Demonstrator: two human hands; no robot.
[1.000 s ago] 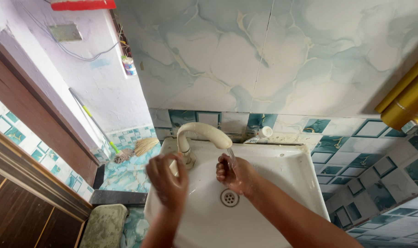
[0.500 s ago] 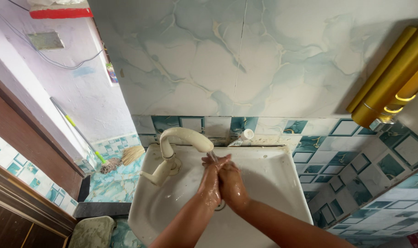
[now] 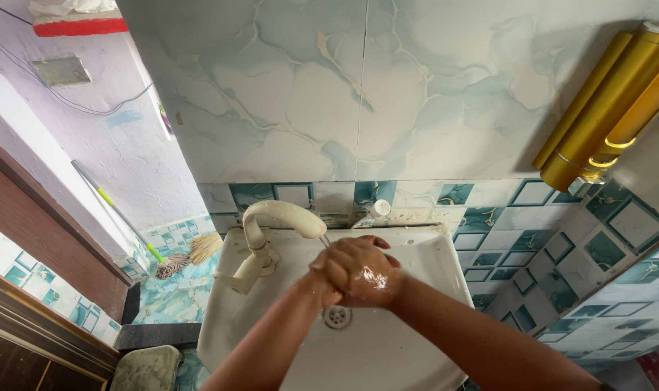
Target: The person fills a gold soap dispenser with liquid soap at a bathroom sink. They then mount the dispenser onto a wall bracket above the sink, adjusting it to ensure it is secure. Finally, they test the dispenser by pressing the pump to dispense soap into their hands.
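My two hands are clasped together over a white wash basin, just under the spout of a cream curved tap. My right hand lies on top, wet and shiny, with its fingers wrapped over my left hand. Most of the left hand is hidden beneath it. A thin stream of water runs from the spout onto the hands. The basin's metal drain shows just below them. Neither hand holds any object.
A small white-capped bottle stands on the basin's back ledge against the marbled wall. Gold cylinders hang on the wall at upper right. A broom leans at left on the tiled floor, beside a wooden door. A grey stool stands below.
My left hand came off the tap and joined the right one. Both hands then closed into a tight clasp under the spout. The view has tilted slightly upward.
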